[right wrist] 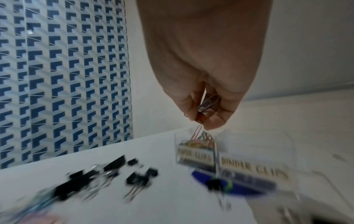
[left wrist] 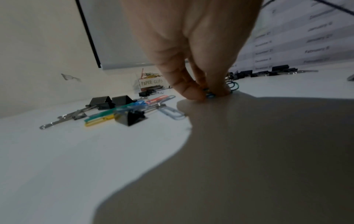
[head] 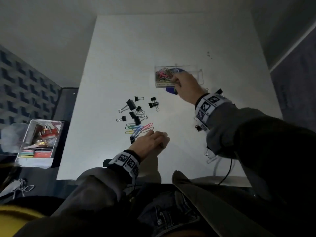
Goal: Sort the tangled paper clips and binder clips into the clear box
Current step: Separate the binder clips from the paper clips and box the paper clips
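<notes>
Head view: white table (head: 119, 48). Clear box (head: 199, 74) sits far right of centre on a blue disc (head: 169, 90), two compartments; the left compartment holds a heap of coloured paper clips (head: 162, 75), pink, gold and green. Right hand (head: 185, 86) is over the box's left compartment, fingers curled down and pinched together at the clip heap. Loose black binder clips (head: 135, 108) with silver wire handles lie scattered mid-table, well apart from the box. Just below them is a tangle of loose paper clips (head: 138, 129), green, blue, yellow and pink. Left hand (head: 150, 142) rests on the table beside that tangle, fingers bent. A white tray (head: 25, 135) of stationery sits off the table's left side.

Left wrist view: left hand (left wrist: 191, 53) pinches a blue-green paper clip (left wrist: 210, 94) against the table between thumb and fingertips (left wrist: 191, 92). Black binder clips (left wrist: 132, 116) and coloured paper clips (left wrist: 153, 100) lie to the left of it. The box (left wrist: 151, 83) is far back, with a "PAPER CLIPS" label.

Right wrist view, blurred: right hand (right wrist: 206, 68) is above the box (right wrist: 249, 151), thumb and fingers closed on a silvery paper clip (right wrist: 208, 103); another copper-coloured clip (right wrist: 197, 133) hangs just below the fingertips, touching the heap. Labels on the box front read roughly "PAPER CLIPS" on the left and "BINDER CLIPS" on the right. Binder clips (right wrist: 138, 178) are smeared dark at lower left.
</notes>
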Available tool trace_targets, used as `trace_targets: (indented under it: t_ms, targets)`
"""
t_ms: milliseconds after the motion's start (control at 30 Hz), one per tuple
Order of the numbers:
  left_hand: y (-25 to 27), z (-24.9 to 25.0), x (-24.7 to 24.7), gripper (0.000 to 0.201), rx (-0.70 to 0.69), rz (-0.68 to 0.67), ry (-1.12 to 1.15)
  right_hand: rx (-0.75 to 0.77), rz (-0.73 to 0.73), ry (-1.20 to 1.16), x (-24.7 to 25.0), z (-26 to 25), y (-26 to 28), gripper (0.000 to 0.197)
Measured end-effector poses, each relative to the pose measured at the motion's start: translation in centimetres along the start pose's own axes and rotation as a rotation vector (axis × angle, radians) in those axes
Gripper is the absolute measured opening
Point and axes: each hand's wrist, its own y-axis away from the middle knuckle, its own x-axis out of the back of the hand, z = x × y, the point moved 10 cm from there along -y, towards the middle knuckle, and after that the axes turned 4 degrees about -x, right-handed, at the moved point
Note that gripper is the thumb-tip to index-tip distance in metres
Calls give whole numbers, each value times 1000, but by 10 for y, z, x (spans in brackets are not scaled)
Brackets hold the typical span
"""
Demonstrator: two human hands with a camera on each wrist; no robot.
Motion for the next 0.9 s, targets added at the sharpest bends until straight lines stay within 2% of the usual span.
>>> trace_targets:
  t_ms: [167,267,300,333,367,433,500,567,633,700,767,833,900]
  targets:
    - [-7,-4,4,33,-1,-20,-126,-4,16,46,1,-18,-62,22]
    - [-10,-10,4,16,40,-39,-146,-20,-50,107,-9,-16,-70,28]
    - [-11,-13,5,14,70,-31,-136,-16,-69,129,-11,-15,-68,32]
    - [-12,-14,6,21,96,-34,-105,-6,-68,134,-10,-14,-65,36]
    - [-14,-14,5,25,123,-56,-60,3,-38,113,-4,-13,-61,39]
    - [-17,-16,-5,30,180,-190,-98,-11,76,17,17,-6,-48,41]
    - [-19,-15,-13,34,179,-286,-168,-34,208,-76,41,7,-24,36]
    - [-20,-13,-15,34,157,-310,-218,-67,244,-137,53,25,11,28]
    - [-24,-9,-7,32,123,-228,-235,-126,113,-156,45,47,50,20]
    - [-25,-6,0,28,97,-176,-201,-181,-150,-108,17,68,96,14]
    - [-25,-6,0,13,54,-113,-228,-207,-369,3,-10,84,148,15]
    - [-25,-5,-2,16,35,-93,-153,-188,-434,92,-24,94,188,19]
    - [-24,-7,0,14,79,-84,-93,-157,-458,173,-33,101,212,23]
